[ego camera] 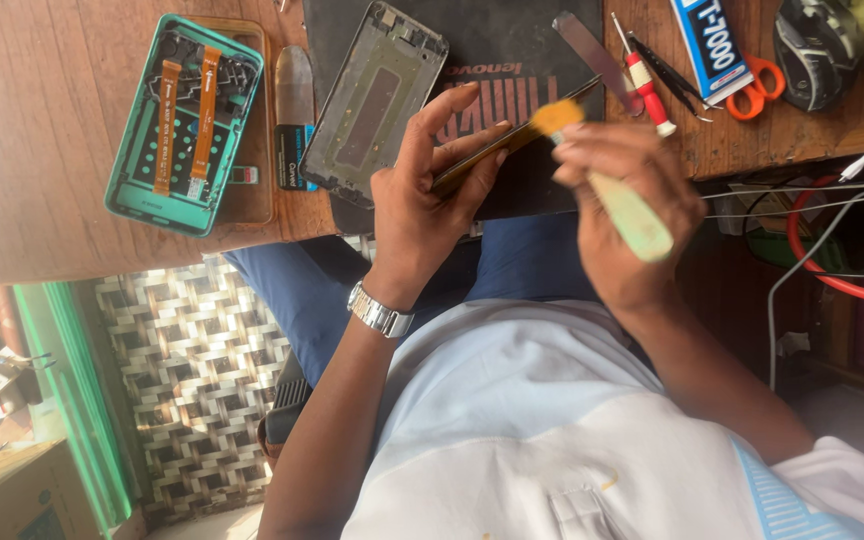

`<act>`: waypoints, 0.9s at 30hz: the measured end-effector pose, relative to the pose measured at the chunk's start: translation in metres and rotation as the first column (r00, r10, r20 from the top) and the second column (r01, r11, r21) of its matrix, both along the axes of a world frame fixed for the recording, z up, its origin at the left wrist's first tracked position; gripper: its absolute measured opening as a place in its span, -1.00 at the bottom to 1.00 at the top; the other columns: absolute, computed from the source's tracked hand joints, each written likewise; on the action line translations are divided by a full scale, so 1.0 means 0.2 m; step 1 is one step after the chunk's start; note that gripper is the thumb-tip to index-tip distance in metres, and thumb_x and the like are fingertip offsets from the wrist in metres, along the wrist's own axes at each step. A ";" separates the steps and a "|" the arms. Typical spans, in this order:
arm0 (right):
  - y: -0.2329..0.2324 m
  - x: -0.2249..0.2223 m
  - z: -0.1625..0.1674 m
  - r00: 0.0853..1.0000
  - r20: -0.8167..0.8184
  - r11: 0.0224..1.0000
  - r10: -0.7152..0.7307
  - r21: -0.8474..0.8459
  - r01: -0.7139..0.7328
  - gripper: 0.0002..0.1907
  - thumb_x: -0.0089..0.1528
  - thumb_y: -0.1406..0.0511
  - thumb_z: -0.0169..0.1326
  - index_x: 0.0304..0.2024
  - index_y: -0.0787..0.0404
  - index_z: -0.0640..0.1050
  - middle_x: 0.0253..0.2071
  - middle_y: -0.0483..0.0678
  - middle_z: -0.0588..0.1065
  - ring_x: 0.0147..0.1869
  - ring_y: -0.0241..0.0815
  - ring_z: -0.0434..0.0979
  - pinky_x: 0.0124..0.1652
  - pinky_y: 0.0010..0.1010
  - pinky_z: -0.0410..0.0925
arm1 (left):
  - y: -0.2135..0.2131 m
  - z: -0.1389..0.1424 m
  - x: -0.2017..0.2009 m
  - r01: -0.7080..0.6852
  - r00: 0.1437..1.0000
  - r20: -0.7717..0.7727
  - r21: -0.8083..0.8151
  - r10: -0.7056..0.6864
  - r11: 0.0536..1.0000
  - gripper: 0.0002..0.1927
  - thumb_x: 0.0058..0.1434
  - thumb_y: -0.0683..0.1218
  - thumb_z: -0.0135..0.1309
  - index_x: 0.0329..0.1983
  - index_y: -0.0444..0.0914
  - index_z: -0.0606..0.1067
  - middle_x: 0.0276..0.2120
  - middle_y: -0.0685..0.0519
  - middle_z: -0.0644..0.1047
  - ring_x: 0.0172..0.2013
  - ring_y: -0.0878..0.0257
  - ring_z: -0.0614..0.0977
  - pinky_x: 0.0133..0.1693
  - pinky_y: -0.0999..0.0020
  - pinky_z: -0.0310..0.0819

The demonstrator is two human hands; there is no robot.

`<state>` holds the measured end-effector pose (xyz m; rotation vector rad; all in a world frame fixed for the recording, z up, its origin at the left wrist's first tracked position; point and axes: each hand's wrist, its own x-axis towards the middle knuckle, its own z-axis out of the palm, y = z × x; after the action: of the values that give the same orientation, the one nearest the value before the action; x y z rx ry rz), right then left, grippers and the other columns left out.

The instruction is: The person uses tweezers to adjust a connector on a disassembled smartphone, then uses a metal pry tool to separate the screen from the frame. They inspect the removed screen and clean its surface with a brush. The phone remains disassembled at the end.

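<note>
My left hand (430,195) grips a thin dark phone panel (512,135) edge-on, above my lap and in front of the wooden table edge. My right hand (624,205) holds a small brush with a pale green handle (632,215) and orange bristles (557,117); the bristles touch the upper end of the panel. The brush is motion-blurred. A metal watch (379,311) sits on my left wrist.
On the wooden table (42,120) lie a teal opened phone body with orange flex cables (184,122), a grey metal phone frame (374,100), a black mat (512,60), tweezers and a red-handled tool (644,80), orange scissors (755,88), and a glue tube (709,45). Cables (822,250) hang at right.
</note>
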<state>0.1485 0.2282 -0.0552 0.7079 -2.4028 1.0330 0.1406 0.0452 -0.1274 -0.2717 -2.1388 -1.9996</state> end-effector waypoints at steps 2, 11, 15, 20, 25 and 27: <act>0.00 0.01 0.00 1.000 -0.006 0.999 -0.022 0.031 0.022 -0.74 0.35 0.58 0.23 0.03 0.27 0.54 0.05 0.03 0.55 0.11 -0.12 0.61 0.07 -0.42 0.55 | 0.00 0.00 0.01 -0.030 0.997 -0.068 -0.041 0.028 0.999 -0.42 0.39 -0.21 0.26 0.38 -0.18 0.26 0.09 0.13 0.64 0.07 0.23 0.73 0.08 0.40 0.68; -0.14 0.04 -0.02 0.952 0.106 0.948 0.288 -0.174 -0.268 -0.75 0.27 0.59 0.17 -0.06 0.26 0.54 -0.02 0.01 0.56 0.08 -0.12 0.62 0.01 -0.42 0.55 | -0.02 0.02 -0.01 -0.033 0.994 -0.107 -0.031 0.029 0.999 -0.37 0.26 -0.32 0.21 0.35 -0.21 0.26 0.24 -0.03 0.50 0.13 0.13 0.66 0.10 0.36 0.67; -0.05 -0.01 0.01 0.998 -0.025 0.997 0.061 -0.054 -0.062 -0.76 0.35 0.56 0.26 -0.01 0.27 0.53 0.03 0.00 0.56 0.08 -0.13 0.62 0.06 -0.40 0.52 | 0.00 0.01 -0.01 -0.009 0.999 0.041 -0.017 0.010 1.000 -0.40 0.33 -0.17 0.27 0.35 -0.17 0.27 0.08 0.11 0.65 0.06 0.23 0.73 0.05 0.42 0.70; -0.15 0.03 -0.06 0.981 0.040 0.979 0.188 -0.084 -0.184 -0.80 0.29 0.52 0.20 -0.05 0.26 0.56 -0.04 -0.01 0.58 0.10 -0.07 0.63 0.03 -0.38 0.54 | -0.01 0.00 -0.02 -0.023 0.996 -0.093 -0.051 0.018 0.998 -0.33 0.32 -0.18 0.32 0.41 -0.17 0.26 0.26 0.04 0.55 0.18 0.16 0.67 0.16 0.37 0.69; -0.14 0.02 -0.06 0.941 0.144 0.915 0.306 -0.319 -0.249 -0.86 0.33 0.40 0.19 -0.06 0.22 0.54 0.00 -0.02 0.59 0.02 -0.19 0.65 0.03 -0.42 0.52 | -0.01 0.00 -0.02 -0.004 0.996 -0.093 0.000 0.004 1.000 -0.27 0.23 -0.20 0.33 0.40 -0.20 0.23 0.35 -0.04 0.41 0.19 0.07 0.64 0.17 0.33 0.67; -0.08 0.01 -0.02 0.982 0.104 0.974 0.155 -0.180 -0.135 -0.85 0.40 0.42 0.20 0.00 0.23 0.52 0.01 -0.01 0.58 0.07 -0.18 0.65 0.05 -0.45 0.54 | 0.00 -0.01 -0.01 -0.009 1.000 -0.018 0.006 0.009 1.000 -0.35 0.36 -0.24 0.28 0.43 -0.18 0.26 0.38 0.01 0.44 0.19 0.11 0.68 0.19 0.35 0.72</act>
<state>0.1508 0.2123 -0.0593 0.7902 -2.3502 1.3596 0.1382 0.0454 -0.1302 -0.2776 -2.1196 -1.9902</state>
